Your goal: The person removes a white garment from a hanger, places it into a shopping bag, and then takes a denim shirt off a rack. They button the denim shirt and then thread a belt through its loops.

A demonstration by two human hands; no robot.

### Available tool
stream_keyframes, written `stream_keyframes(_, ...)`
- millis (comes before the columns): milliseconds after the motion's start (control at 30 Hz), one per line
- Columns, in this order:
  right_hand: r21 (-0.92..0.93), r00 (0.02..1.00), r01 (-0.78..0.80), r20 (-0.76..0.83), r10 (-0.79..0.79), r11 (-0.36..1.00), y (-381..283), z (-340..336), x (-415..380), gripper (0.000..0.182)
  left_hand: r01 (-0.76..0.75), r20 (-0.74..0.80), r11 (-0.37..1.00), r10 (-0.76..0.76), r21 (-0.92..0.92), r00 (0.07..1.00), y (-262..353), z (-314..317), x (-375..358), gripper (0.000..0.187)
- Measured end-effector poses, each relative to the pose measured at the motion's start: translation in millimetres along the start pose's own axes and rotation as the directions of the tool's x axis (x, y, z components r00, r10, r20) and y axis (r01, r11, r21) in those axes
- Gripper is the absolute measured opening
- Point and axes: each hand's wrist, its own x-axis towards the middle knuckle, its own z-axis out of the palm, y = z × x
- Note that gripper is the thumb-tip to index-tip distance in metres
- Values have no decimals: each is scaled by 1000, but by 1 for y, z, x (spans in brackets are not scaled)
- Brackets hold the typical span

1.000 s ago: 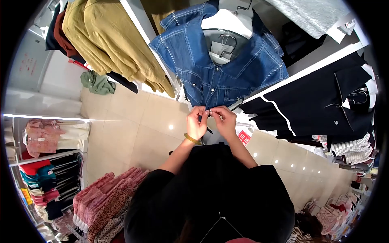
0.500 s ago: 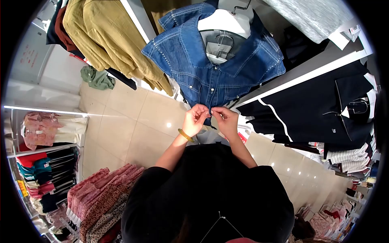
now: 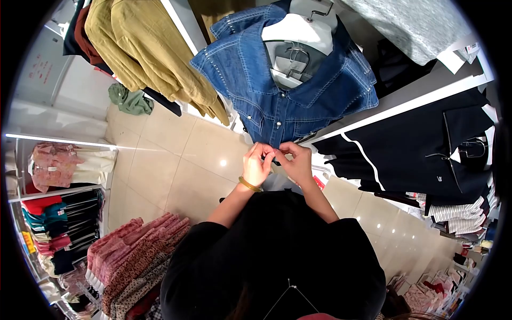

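Observation:
A blue denim garment (image 3: 256, 80) with pearl-like buttons hangs on a white hanger (image 3: 298, 30) at the top centre. Its front narrows down to where both hands meet. My left hand (image 3: 257, 163), with a yellowish bangle (image 3: 249, 185) at the wrist, pinches the lower front of the garment. My right hand (image 3: 295, 161) is closed on the same spot from the other side, its fingertips nearly touching those of my left hand. The small part between the fingertips is mostly hidden.
Mustard garments (image 3: 144, 48) hang at the upper left, a dark navy garment (image 3: 405, 144) at the right. Pink patterned clothes (image 3: 133, 250) fill a rack at the lower left. A green cloth (image 3: 130, 100) lies near the tiled floor (image 3: 200, 160).
Both hands have drawn closer together at the garment's front, and the fingers have shifted their pinch. The view has moved slightly.

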Motion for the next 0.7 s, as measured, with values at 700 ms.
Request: stream_keyframes(700,33,992,86,-92,-83,996,2,17,5,14,158,-53,979,-166,-130,985,-4,-12,-1,6)
